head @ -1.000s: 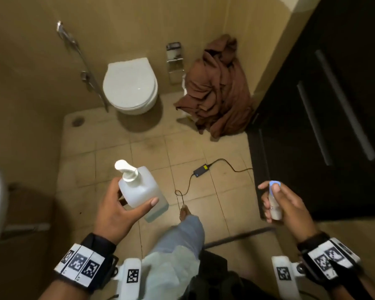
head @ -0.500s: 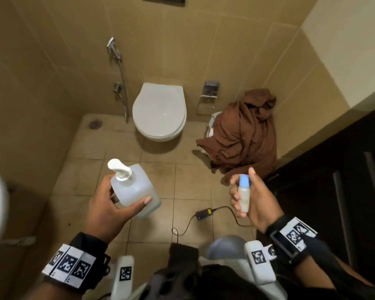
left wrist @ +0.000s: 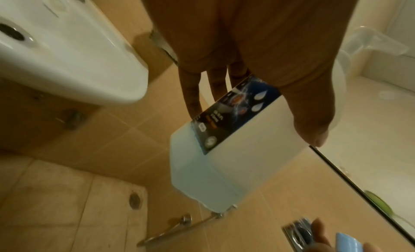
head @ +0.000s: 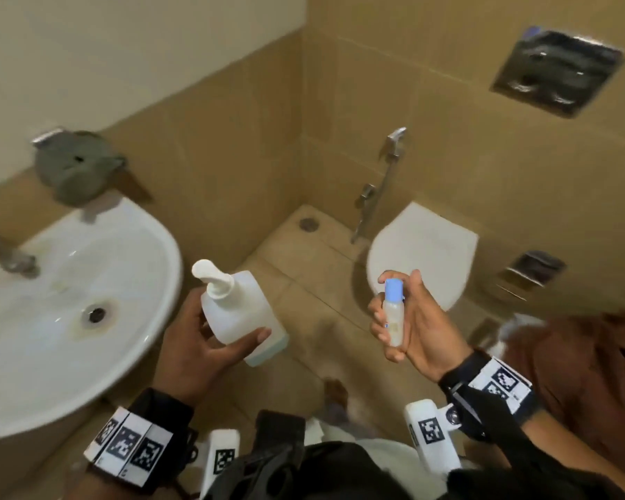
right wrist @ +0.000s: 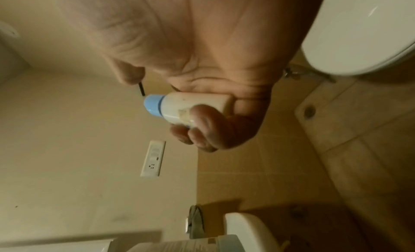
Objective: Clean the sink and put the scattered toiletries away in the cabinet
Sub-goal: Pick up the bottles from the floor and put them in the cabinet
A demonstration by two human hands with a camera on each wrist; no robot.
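My left hand [head: 210, 341] grips a white pump bottle [head: 237, 312] of pale blue liquid, held just right of the white sink [head: 26, 355]. In the left wrist view the pump bottle [left wrist: 235, 149] shows a dark label, with my thumb and fingers [left wrist: 191, 96] wrapped round it. My right hand [head: 408, 330] holds a small white bottle with a light blue cap [head: 393, 312] upright in front of the toilet. The right wrist view shows that small bottle [right wrist: 179, 106] clasped by curled fingers [right wrist: 202, 131]. The sink's basin has a stained drain [head: 96, 313] and a tap [head: 8, 256] at the left.
A grey cloth [head: 74, 171] hangs on the wall above the sink. The white toilet [head: 423, 254] stands at right with a spray hose [head: 379, 185] beside it and a steel flush plate [head: 556, 70] above. A brown towel heap [head: 578, 384] lies at far right. A floor drain [head: 306, 224] sits in the corner.
The view has swung left from the dark cabinet and floor to the sink. Both hands still hold their bottles, and the right hand has come up closer to the left.
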